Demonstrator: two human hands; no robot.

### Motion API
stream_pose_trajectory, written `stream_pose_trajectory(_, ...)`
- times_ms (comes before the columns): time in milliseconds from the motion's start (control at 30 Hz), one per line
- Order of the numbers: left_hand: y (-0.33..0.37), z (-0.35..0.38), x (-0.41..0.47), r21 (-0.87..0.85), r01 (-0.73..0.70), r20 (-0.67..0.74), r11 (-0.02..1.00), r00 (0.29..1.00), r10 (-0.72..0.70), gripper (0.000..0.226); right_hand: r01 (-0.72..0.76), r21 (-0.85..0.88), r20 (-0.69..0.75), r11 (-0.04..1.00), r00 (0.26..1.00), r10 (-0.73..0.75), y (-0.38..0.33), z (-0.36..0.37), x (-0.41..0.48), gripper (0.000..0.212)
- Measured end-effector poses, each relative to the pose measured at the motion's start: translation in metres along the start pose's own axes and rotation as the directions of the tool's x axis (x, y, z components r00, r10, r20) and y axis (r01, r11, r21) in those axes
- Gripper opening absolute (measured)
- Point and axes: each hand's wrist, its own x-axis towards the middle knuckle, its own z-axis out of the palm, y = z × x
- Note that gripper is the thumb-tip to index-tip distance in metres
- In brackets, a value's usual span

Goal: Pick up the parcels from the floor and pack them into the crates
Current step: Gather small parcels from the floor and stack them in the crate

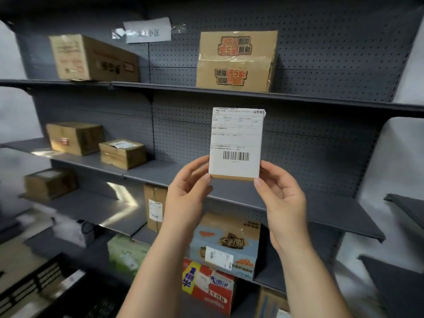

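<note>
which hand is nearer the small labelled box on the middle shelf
Left. The left hand holds the parcel at its lower left corner, on the side toward the box; the right hand holds its lower right corner, farther off.

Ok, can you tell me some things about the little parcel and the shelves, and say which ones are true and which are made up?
1. The left hand and the right hand both hold the small parcel. True.
2. The white label on it has a barcode. True.
3. No boxes stand up high. False: the left cardboard box and the right cardboard box stand on the top shelf.
4. The small parcel lies in a crate. False: it is held up in the air in front of the shelves.
</note>
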Motion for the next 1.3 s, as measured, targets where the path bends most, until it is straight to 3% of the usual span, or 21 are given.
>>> stream_pose_trajectory(267,0.008,-0.098,-0.034,0.139,0.077,-0.273,0.987,0.961,-0.037,0.03,-0.196,0.103,0.209,0.975,0.963,0.171,0.045,0.079,-0.045,0.033)
stream_pose_trajectory(500,0.031,-0.195,-0.057,0.198,0.126,-0.395,0.972,0.918,-0.039,0.029,-0.275,0.118,0.334,0.954,0.916,0.222,0.074,0.167,-0.087,0.035)
stream_pose_trajectory(767,0.083,-0.332,-0.077,0.269,0.121,-0.444,0.955,0.896,0.012,0.029,-0.311,0.149,0.447,0.939,0.868,0.216,0.09,0.296,-0.147,0.034)
stream_pose_trajectory(1033,0.109,-0.455,-0.085,0.31,0.156,-0.458,0.938,0.889,0.004,0.03,-0.269,0.069,0.495,0.961,0.845,0.201,0.108,0.4,-0.198,0.039)
stream_pose_trajectory(1300,0.114,-0.55,-0.082,0.299,0.23,-0.505,0.926,0.862,-0.051,0.028,-0.352,0.008,0.505,0.936,0.809,0.3,0.139,0.481,-0.238,0.038)
